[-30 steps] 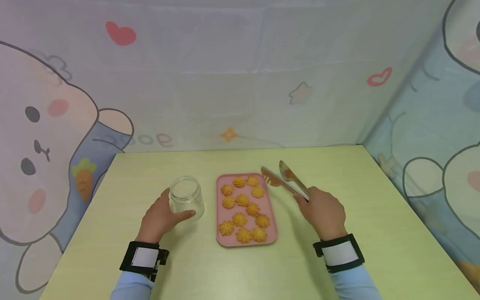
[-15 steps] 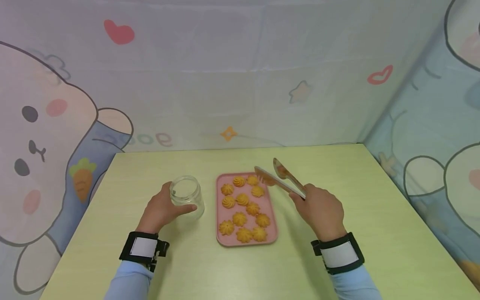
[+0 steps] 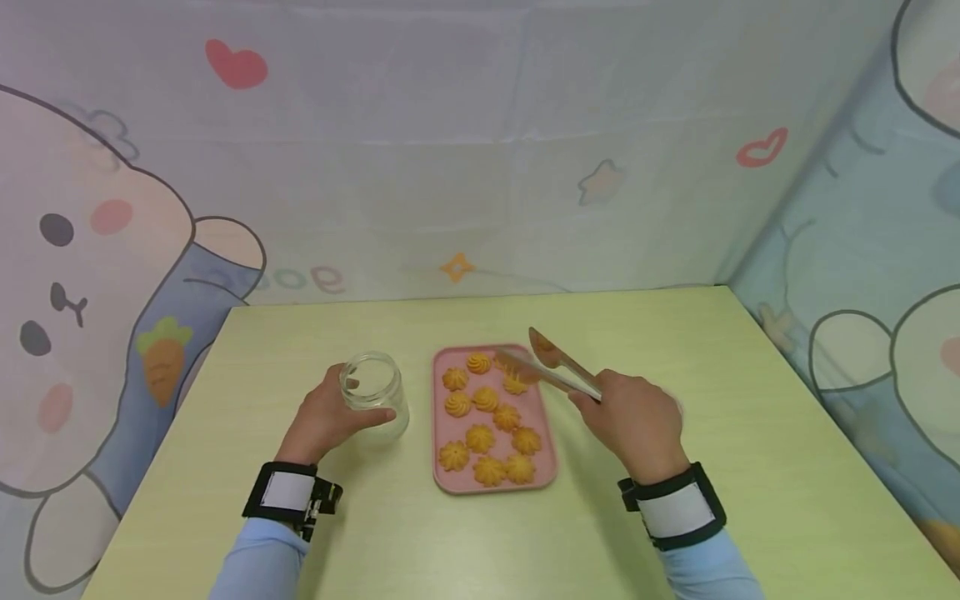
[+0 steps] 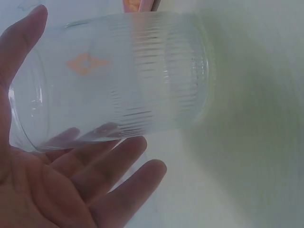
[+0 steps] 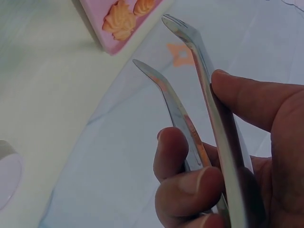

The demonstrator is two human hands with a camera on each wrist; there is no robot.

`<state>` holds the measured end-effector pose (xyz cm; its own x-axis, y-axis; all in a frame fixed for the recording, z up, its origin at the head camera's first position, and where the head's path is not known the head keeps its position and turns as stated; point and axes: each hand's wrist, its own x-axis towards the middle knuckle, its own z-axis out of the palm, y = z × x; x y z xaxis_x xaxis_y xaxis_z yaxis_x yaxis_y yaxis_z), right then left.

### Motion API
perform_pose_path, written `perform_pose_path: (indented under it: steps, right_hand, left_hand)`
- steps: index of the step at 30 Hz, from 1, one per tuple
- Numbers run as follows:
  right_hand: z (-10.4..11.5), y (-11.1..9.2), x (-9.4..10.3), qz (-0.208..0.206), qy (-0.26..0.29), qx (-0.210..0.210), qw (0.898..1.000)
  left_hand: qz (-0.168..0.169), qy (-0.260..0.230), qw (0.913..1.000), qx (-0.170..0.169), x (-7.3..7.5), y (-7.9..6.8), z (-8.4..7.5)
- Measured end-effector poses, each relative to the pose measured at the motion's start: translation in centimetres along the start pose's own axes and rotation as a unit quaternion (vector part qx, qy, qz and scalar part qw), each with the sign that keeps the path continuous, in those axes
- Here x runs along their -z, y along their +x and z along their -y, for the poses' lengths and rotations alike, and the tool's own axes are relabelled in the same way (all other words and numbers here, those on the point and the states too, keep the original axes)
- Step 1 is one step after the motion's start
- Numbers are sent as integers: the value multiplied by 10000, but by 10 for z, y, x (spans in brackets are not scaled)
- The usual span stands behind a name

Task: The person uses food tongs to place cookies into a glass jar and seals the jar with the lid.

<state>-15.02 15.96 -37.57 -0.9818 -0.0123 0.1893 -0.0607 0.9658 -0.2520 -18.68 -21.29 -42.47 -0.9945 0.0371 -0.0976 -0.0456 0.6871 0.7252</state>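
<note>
In the head view, the left hand [image 3: 318,423] grips a clear, round glass jar [image 3: 378,392], thumb across its near side; the jar stands upright to the left of a pink rectangular tray [image 3: 442,429], its mouth open and uncovered; the right hand [image 3: 637,421] grips silver metal tongs [image 3: 555,377], whose arms stand apart, one tip in front of the tray's far right corner; whether that tip touches the golden swirl-piped cookies [image 3: 480,438] there cannot be told; the tray lies on a pale yellow-green table [image 3: 405,542].

In the left wrist view, thumb and fingers curve round the jar; no cookie shows through its glass, so none seems to be inside.

In the right wrist view, the thumb presses one arm of the tongs and the fingers wrap the other; nothing sits between the tips; a pale, rounded thing [image 5: 7,175] is cut off at the left edge.

The work seems barely begun; jar and tongs are in hand, while all the cookies in sight remain on the tray.
</note>
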Motion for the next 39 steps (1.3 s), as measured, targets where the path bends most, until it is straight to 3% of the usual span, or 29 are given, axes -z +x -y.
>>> perform_pose_path:
  steps: [9,15,39]
  right_hand:
    - [9,4,2,460,-18,149,9988]
    - [17,6,1,728,-61,204,9971]
    - [27,11,-19,501,-361,829,9946]
  left_hand:
    - [-15,-161,9998,-70,-4,2,2]
    - [-201,8,9995,-247,-8,5,4]
    - [-269,257,9992,-110,-8,6,3]
